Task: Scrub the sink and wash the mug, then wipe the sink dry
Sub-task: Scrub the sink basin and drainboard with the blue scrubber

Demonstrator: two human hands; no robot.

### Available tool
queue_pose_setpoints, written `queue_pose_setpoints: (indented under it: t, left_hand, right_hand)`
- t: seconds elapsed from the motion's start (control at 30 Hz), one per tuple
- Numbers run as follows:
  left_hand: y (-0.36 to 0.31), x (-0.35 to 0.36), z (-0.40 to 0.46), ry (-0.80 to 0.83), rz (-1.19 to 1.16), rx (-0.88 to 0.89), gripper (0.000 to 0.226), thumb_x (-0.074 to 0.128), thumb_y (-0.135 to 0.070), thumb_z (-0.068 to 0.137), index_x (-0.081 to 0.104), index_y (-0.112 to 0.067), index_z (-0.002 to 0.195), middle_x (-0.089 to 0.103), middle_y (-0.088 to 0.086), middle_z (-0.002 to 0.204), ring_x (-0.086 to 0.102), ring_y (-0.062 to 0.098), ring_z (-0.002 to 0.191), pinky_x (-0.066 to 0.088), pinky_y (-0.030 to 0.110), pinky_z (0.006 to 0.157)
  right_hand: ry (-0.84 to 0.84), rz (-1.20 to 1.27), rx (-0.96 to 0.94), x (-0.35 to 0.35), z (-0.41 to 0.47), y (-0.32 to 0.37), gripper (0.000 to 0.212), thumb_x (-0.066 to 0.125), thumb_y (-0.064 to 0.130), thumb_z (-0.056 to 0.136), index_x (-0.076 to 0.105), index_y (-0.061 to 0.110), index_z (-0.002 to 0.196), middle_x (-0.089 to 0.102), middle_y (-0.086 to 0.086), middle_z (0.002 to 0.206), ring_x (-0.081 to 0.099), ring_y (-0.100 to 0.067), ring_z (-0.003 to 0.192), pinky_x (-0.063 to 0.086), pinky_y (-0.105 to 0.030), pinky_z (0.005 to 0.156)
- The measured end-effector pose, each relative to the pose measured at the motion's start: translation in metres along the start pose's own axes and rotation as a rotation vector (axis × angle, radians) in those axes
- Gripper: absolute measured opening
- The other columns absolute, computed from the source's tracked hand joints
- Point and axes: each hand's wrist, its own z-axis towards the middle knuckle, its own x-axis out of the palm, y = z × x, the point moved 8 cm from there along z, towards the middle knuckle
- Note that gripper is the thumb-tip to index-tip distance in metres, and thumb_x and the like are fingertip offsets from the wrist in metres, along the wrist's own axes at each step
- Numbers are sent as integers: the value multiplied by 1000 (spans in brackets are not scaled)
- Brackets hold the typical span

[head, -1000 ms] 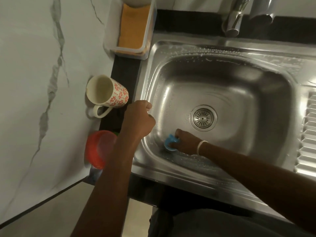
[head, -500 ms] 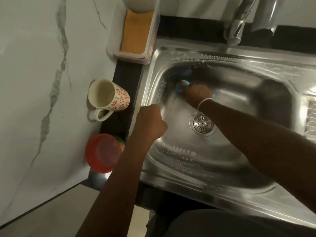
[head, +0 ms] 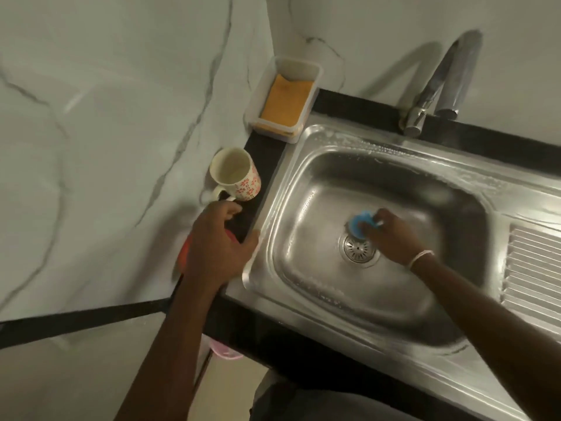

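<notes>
Head view: sink scrub, one hand working

Right hand (head: pixel 394 233): grip curled on a blue scrubber (head: pixel 361 223), pressed to the sink (head: pixel 303 165) floor just above the drain (head: pixel 358 248).
Left hand (head: pixel 217 238): fingers loosely bent, holding nothing, thumb at the sink's left rim, over a red lid (head: pixel 183 253).
Mug (head: pixel 235 174): upright on the counter (head: pixel 264 165), just beyond the left hand.
Tray (head: pixel 283 100) with orange sponge (head: pixel 287 103): counter's far corner.
Tap (head: pixel 431 92): behind the sink.
</notes>
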Motion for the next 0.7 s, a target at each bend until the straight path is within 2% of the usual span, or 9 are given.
queue_pose_setpoints:
  t: [0.07, 0.1, 0.17, 0.23, 0.3, 0.4, 0.5, 0.63, 0.7]
  left_hand:
    - [19, -7, -8, 94, 103, -80, 94, 86, -47, 59, 36, -26, 136, 44, -3, 133, 43, 12, 117, 47, 34, 93]
    - [28, -7, -11, 153, 168, -116, 111, 89, -50, 53, 26, -25, 142, 36, 0, 140, 38, 17, 125, 45, 38, 97]
    - [41, -2, -15, 240, 239, -173, 131, 92, -50, 46, 13, -24, 148, 28, 3, 148, 31, 25, 135, 40, 45, 104]
    - [48, 1, -17, 217, 226, -175, 133, 93, -45, 46, 12, -22, 149, 37, 5, 144, 41, 26, 131, 42, 45, 105]
    - [49, 1, -17, 152, 174, -141, 128, 93, -41, 48, 15, -20, 147, 51, 5, 131, 54, 24, 119, 48, 43, 99]
    - [54, -2, -18, 102, 77, -126, 126, 92, -38, 51, 11, -21, 147, 56, 3, 126, 58, 20, 113, 48, 30, 93]
    - [60, -7, -22, 49, 32, -102, 124, 91, -41, 53, 9, -28, 145, 54, 3, 130, 57, 19, 115, 47, 29, 94]
    - [71, -12, -31, -14, -142, -107, 126, 93, -40, 49, 13, -29, 145, 50, 3, 136, 55, 20, 119, 51, 39, 97]
    - [76, -12, -35, -34, -176, -105, 128, 94, -41, 46, 16, -24, 146, 46, 3, 140, 51, 16, 122, 49, 32, 97]
  right_hand:
    - [115, 243, -133, 25, -29, 63, 21, 59, 39, 97, 57, 18, 91, 66, 0, 67, 60, -15, 55, 46, -28, 54]
    - [179, 329, -211, 35, -44, 97, 20, 54, 36, 100, 57, 17, 94, 64, 2, 66, 58, -8, 51, 45, -22, 49]
    - [267, 356, -380, 51, -71, 162, 23, 50, 32, 102, 58, 10, 103, 66, -1, 73, 60, -4, 55, 46, -16, 51]
    - [309, 282, -519, 71, -90, 212, 23, 51, 28, 103, 58, 7, 107, 67, -7, 82, 65, -10, 66, 53, -21, 59]
    - [332, 181, -600, 92, -97, 242, 19, 54, 26, 101, 58, 8, 107, 67, -9, 90, 66, -19, 75, 58, -33, 69]
    - [310, 27, -667, 107, -95, 267, 19, 56, 28, 99, 58, 11, 107, 64, -5, 91, 63, -21, 78, 58, -42, 73]
    - [286, -73, -735, 109, -92, 283, 24, 59, 32, 97, 61, 10, 106, 65, -7, 95, 63, -23, 83, 57, -42, 76]
    - [369, -189, -797, 114, -95, 286, 27, 61, 33, 95, 64, 10, 110, 65, -6, 103, 62, -19, 89, 55, -34, 77]
    - [453, -214, -826, 121, -101, 282, 29, 60, 34, 96, 65, 10, 113, 66, -5, 104, 62, -18, 90, 54, -33, 80]
